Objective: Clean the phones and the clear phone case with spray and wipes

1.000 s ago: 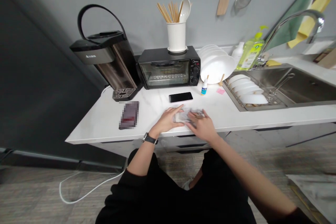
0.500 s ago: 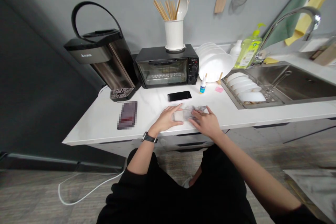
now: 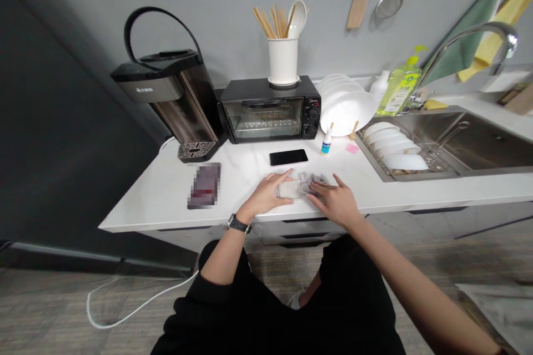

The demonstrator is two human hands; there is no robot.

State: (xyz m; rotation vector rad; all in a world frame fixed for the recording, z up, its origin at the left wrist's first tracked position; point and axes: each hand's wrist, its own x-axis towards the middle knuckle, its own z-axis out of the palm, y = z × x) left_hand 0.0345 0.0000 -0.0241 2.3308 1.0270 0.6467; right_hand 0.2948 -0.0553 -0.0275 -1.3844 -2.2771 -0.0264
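Observation:
A clear, flat rectangular piece that looks like a phone case (image 3: 288, 189) lies on the white counter in front of me. My left hand (image 3: 266, 193) holds its left end, thumb on the near edge and fingers on the far edge. On its right part sits a crumpled grey cloth (image 3: 310, 182), somewhat blurred. My right hand (image 3: 336, 202) presses this cloth down with its fingertips. Just behind the case rests a black-screened phone (image 3: 288, 157). A small white bottle with a blue label (image 3: 326, 146) stands behind and to the right.
Along the wall stand a water dispenser (image 3: 179, 100), a toaster oven (image 3: 266, 116) with a chopstick holder (image 3: 283, 61) on top, and white plates (image 3: 347, 113). Bowls (image 3: 403, 162) lie in the sink (image 3: 491, 158) at right. A pixelated dark item (image 3: 205, 186) lies at left; a pink slip (image 3: 352, 148) lies near the bottle.
The cloth looks more bunched up, and my right hand has shifted slightly on it. My left hand keeps its hold on the case. The whole view has shifted a little.

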